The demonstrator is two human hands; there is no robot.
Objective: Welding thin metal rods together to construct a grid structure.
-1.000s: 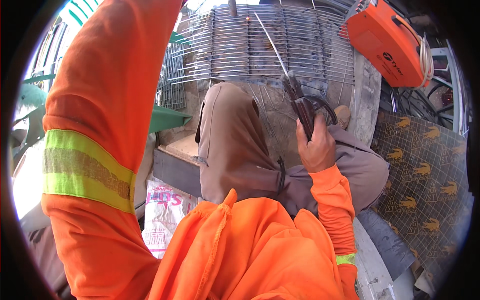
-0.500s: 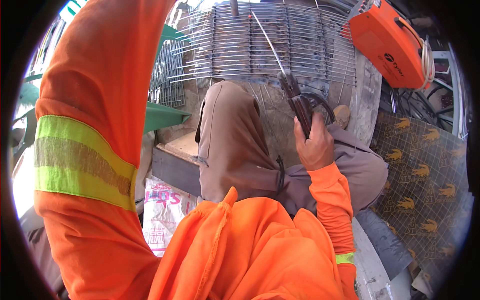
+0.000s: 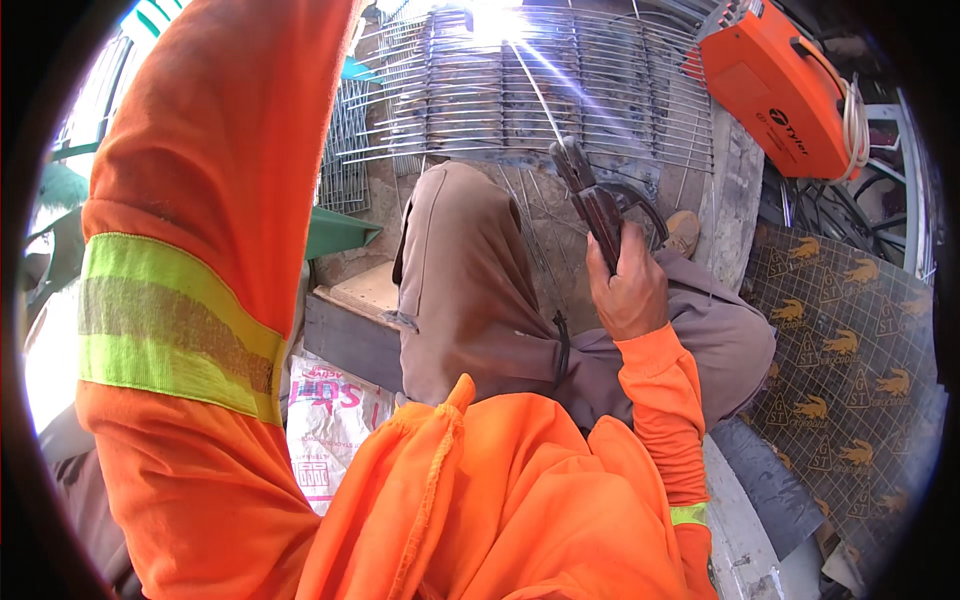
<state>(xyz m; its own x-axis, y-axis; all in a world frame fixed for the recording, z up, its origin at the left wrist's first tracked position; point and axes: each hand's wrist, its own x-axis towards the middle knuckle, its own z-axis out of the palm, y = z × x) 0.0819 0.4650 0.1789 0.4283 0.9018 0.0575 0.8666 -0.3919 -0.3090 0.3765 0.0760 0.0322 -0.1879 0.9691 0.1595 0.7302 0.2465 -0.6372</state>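
Note:
My right hand (image 3: 632, 285) is wrapped round a dark electrode holder (image 3: 597, 205). A thin welding rod (image 3: 537, 88) slants up and left from its jaws. At the rod's far end a bright welding arc (image 3: 497, 25) glows white over a grid of metal rods (image 3: 600, 90), hiding the spot it touches. My left arm (image 3: 200, 300), in an orange sleeve with a yellow-green band, reaches up past the upper edge, and the left hand is out of the picture.
An orange welding machine (image 3: 775, 90) with a coiled pale cable stands at the upper right. Below it lies a dark sheet with printed yellow figures (image 3: 840, 370). A printed white bag (image 3: 335, 425) and a board (image 3: 360, 295) are beside my knee. Green metal (image 3: 342, 230) juts in at left.
A bright arc has lit at the rod's tip, where only a small red glow showed before. My left arm has shifted slightly right; my right hand has barely moved.

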